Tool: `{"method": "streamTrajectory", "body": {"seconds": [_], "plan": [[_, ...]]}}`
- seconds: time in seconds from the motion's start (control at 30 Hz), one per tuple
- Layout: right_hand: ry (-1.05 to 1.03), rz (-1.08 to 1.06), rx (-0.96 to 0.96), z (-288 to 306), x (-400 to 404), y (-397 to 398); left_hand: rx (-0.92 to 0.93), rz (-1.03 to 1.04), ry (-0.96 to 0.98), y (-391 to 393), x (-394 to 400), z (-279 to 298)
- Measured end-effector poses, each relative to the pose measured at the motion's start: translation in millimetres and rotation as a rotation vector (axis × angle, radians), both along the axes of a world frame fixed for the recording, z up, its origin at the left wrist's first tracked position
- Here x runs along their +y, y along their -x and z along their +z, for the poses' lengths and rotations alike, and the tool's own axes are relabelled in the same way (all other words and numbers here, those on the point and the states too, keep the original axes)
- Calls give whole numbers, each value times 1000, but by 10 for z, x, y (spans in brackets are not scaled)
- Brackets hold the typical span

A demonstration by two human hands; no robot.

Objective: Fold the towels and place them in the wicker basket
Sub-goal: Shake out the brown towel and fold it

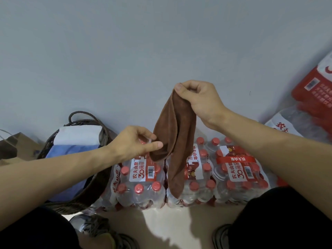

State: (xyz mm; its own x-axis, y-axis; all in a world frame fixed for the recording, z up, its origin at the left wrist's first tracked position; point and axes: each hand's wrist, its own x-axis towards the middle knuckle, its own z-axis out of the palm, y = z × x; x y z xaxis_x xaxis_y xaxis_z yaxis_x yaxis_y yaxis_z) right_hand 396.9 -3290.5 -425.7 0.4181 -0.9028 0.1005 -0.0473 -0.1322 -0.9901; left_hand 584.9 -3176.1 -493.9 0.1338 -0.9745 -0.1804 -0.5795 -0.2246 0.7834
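At the near edge, dark trousers cover both knees, with a shoe (221, 234) on the right and another shoe (93, 225) on the left, standing on a pale floor (161, 229). Just beyond the knees, shrink-wrapped packs of red-capped water bottles (240, 177) sit side by side on the floor against the wall. To their left, touching the nearest pack, stands the wicker basket (93, 191), dark brown with a rope handle at its far rim; inside it lie a blue towel (71, 151) and, farther back, a white towel (79, 135). Left of the basket, a brown paper bag (16, 146) shows in part. Above the packs, both forearms reach forward. The left hand (133, 142) has its thumb and forefinger closed on the lower left edge of a brown towel (176, 141), pinching a fold of it, with the other fingers loosely curled. The right hand (199, 97), higher and farther out, pinches the towel's top between thumb and fingers, so the cloth hangs down in a long drape, its lowest corner dangling in front of the middle pack; I cannot tell whether it touches the plastic. At the far right, more red and white packs (312, 94) are stacked tilted against the grey wall (125, 51).
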Motion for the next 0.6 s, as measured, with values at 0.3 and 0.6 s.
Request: {"method": "streamTrajectory", "body": {"seconds": [0.3, 0.6], "plan": [[202, 314, 207, -7, 157, -126, 159, 8, 471, 204, -61, 327], [145, 78, 59, 1, 106, -158, 299, 19, 273, 70, -108, 238]]}}
